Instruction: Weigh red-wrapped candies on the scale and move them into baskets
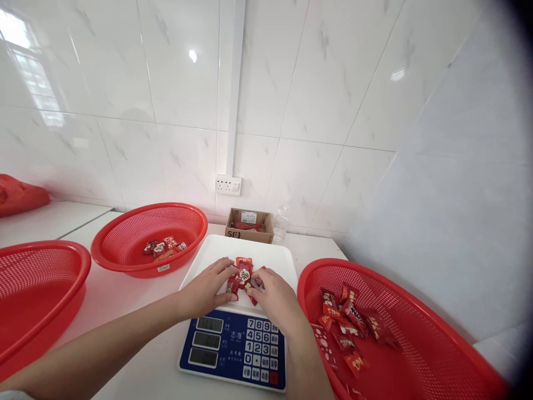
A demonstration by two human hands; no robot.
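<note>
A small pile of red-wrapped candies (243,272) lies on the white tray (266,253) of a blue-fronted electronic scale (233,347). My left hand (206,289) rests on the tray at the left of the pile, fingers curled round the candies. My right hand (277,300) closes in from the right, fingertips pinched on wrappers at the pile's edge. Both hands cup the pile between them.
A red mesh basket (437,355) at the right holds several candies. Another red basket (125,233) behind left holds a few, and a third (45,289) stands at far left. A small cardboard box (250,225) and wall socket (228,185) are behind the scale.
</note>
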